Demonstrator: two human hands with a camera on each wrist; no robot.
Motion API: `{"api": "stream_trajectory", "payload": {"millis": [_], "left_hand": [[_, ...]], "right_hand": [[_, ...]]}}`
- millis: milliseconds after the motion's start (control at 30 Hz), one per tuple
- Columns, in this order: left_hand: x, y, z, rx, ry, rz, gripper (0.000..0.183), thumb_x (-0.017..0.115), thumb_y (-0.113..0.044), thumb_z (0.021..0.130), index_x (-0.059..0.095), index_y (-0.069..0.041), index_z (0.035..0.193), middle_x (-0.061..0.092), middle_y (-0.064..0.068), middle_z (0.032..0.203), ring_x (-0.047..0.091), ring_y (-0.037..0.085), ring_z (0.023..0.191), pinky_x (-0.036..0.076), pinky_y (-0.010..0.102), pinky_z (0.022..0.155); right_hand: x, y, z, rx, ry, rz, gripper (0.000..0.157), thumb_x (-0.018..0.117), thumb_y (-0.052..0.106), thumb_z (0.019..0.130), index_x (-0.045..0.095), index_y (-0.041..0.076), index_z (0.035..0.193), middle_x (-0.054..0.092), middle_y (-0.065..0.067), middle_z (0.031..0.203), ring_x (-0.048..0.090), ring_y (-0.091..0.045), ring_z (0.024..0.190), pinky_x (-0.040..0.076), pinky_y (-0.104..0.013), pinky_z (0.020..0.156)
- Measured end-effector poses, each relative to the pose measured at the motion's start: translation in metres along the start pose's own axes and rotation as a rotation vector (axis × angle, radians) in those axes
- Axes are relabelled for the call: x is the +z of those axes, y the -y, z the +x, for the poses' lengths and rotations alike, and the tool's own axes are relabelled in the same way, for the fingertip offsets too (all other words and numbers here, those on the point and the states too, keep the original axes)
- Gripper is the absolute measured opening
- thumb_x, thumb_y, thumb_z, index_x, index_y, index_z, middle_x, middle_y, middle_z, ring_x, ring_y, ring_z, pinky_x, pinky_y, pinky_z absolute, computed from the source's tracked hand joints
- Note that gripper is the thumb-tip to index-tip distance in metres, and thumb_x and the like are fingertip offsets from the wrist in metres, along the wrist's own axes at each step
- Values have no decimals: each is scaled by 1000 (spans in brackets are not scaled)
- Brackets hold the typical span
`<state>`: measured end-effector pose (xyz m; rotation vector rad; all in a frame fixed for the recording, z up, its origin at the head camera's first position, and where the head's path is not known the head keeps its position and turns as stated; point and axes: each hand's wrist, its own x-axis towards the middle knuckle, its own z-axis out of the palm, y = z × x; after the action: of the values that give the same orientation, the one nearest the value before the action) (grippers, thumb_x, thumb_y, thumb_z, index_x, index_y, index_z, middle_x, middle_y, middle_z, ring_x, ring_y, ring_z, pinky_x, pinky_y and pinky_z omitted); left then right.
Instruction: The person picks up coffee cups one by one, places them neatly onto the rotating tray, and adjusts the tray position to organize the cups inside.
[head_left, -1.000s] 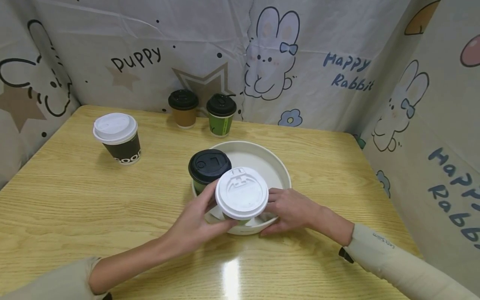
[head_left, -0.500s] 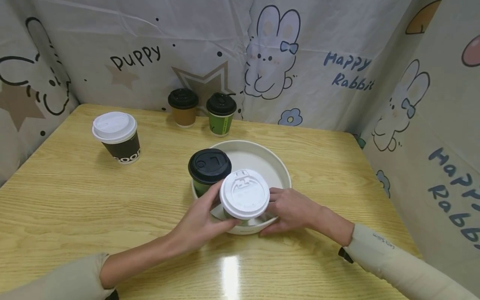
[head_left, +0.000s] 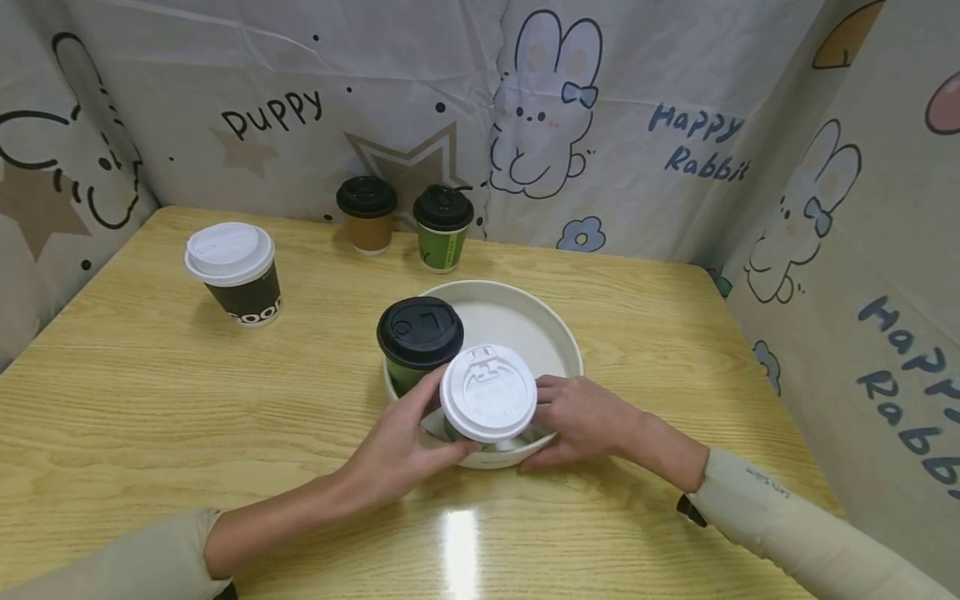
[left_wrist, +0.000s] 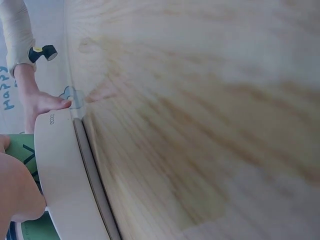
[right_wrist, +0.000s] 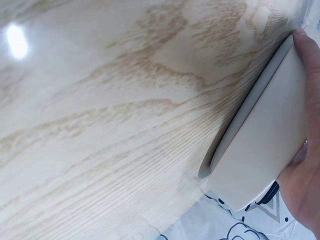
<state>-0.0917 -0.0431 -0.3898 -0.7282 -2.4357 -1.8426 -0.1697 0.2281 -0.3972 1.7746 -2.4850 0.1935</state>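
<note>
Near the front of a round white tray (head_left: 525, 321), my left hand (head_left: 393, 450) grips a green paper cup with a white lid (head_left: 489, 393), thumb on the near side. In the left wrist view, the cup's green side (left_wrist: 22, 147) shows behind the tray wall (left_wrist: 62, 172). My right hand (head_left: 585, 421) holds the tray's right front rim, fingers inside and thumb outside; the right wrist view shows that thumb (right_wrist: 309, 55) along the outer wall. A green cup with a black lid (head_left: 420, 332) stands upright in the tray's left part, close beside the left hand.
A black-sleeved cup with a white lid (head_left: 243, 275) stands at the left of the wooden table (head_left: 225, 425). At the back edge are a brown cup (head_left: 367, 225) and a smaller green cup (head_left: 441, 237), both black-lidded. A printed cloth (head_left: 637, 200) hangs behind the table.
My left hand has shifted slightly right and toward me with the white-lidded cup, whose lid now appears a little lower. The right hand and the tray stay in place.
</note>
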Motion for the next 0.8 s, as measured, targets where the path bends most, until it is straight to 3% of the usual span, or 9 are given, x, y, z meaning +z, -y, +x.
{"api": "stream_trajectory", "payload": {"millis": [367,633,800], "left_hand": [[2,3,-4,14,-66,146,95,92,-14,72,39,-9,151,47,7,149,43,20,136,34,39,113],[1,2,-6,4,-127,334,93,94,-27,67,47,-7,145,57,11,139,55,25,126,46,45,103],[1,3,-6,9,-150,389,91,95,-30,66,50,-7,142,62,12,133,60,25,119,53,46,93]], "right_hand": [[0,0,0,-10,-3,12,45,75,62,80,72,20,96,69,2,106,62,-18,104,55,-32,87],[0,0,0,-12,8,7,49,74,62,81,72,18,102,69,1,108,62,-19,107,54,-33,90],[0,0,0,-10,20,5,50,73,62,82,73,18,106,69,2,109,62,-19,108,54,-34,91]]}}
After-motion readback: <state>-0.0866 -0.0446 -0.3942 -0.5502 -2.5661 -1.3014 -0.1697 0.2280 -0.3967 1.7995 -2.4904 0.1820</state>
